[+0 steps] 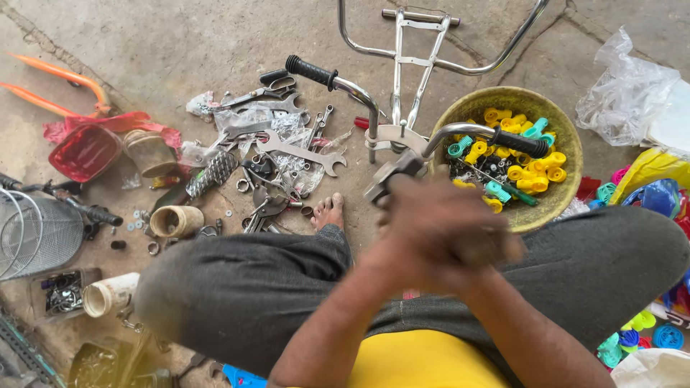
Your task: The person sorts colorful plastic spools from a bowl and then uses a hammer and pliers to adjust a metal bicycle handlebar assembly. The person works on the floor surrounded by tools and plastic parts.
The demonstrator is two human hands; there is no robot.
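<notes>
Glossy chrome handlebar [374, 100], matt rubber grips [310, 70], rough concrete floor [180, 43].

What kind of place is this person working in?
Probably an informal bicycle repair spot on a concrete floor. A chrome handlebar with black grips stands in front of the seated person, spanners and loose hardware lie scattered around, and a bowl holds small yellow and teal plastic parts.

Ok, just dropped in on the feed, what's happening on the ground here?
A person sits cross-legged on the concrete floor, both hands together and motion-blurred at the chrome handlebar assembly, by its stem clamp. What the hands grip can't be made out. Spanners and small parts lie scattered to the left; a bowl of yellow and teal plastic pieces sits to the right.
</notes>
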